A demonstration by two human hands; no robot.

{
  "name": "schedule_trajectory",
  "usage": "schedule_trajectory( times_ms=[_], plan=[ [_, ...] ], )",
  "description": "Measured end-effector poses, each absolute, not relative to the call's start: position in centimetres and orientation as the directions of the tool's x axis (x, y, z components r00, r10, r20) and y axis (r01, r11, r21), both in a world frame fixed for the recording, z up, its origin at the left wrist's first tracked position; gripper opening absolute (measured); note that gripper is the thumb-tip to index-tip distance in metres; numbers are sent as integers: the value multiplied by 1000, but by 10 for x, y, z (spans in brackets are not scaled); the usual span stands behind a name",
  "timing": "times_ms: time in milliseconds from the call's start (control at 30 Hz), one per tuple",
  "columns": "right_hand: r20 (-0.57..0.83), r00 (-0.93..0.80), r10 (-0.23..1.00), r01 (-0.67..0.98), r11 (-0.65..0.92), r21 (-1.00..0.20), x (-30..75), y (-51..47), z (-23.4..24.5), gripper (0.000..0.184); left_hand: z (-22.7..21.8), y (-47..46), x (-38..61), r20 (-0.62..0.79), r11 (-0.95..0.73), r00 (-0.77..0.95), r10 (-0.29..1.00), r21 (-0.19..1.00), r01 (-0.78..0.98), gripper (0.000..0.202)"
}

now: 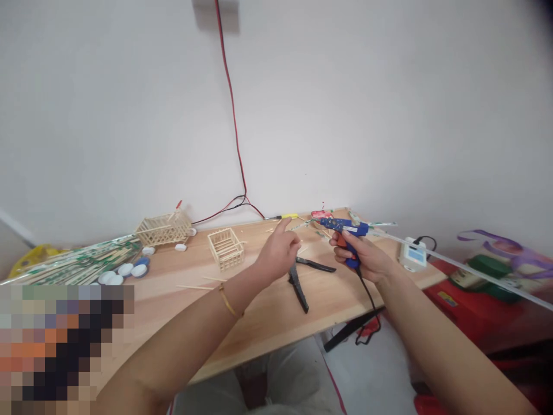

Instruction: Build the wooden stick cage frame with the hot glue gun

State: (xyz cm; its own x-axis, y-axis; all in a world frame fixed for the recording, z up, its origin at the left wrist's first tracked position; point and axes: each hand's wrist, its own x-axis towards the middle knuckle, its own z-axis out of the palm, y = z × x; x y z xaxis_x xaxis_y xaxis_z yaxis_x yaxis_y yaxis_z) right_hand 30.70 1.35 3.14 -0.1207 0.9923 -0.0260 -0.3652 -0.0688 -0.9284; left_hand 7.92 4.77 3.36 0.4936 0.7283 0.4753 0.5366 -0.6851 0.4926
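My right hand [367, 253] is wrapped round the handle of a blue glue gun [345, 226]. Its nozzle points left, and a long translucent glue stick [466, 270] trails out of the back to the right. My left hand [279, 251] hovers over the table left of the nozzle, index finger stretched out and the other fingers bent; I see nothing held in it. Below that hand lie black-handled pliers or cutters [298, 282], partly hidden by it. A small open crate of wooden sticks [226, 249] stands to the left.
Farther left on the wooden table [259, 323] are a stick-built cart [164, 227], white bottle caps [125, 270] and a bundle of sticks [95, 259]. A white box [412, 255] stands at the right edge. The gun's black cord [371, 300] hangs over the front edge.
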Motion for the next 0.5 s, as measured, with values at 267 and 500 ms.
schedule_trajectory(
  times_ms=[267, 500],
  plan=[
    [90, -80, 993, -273, 65, -960, 325, 5, 62, 23, 4, 107, 168, 307, -688, 630, 713, 480, 544, 13],
    [184, -85, 979, -208, 163, -964, 319, -3, 79, 24, 17, 92, 179, 396, -701, 591, 703, 526, 482, 17]
  ],
)
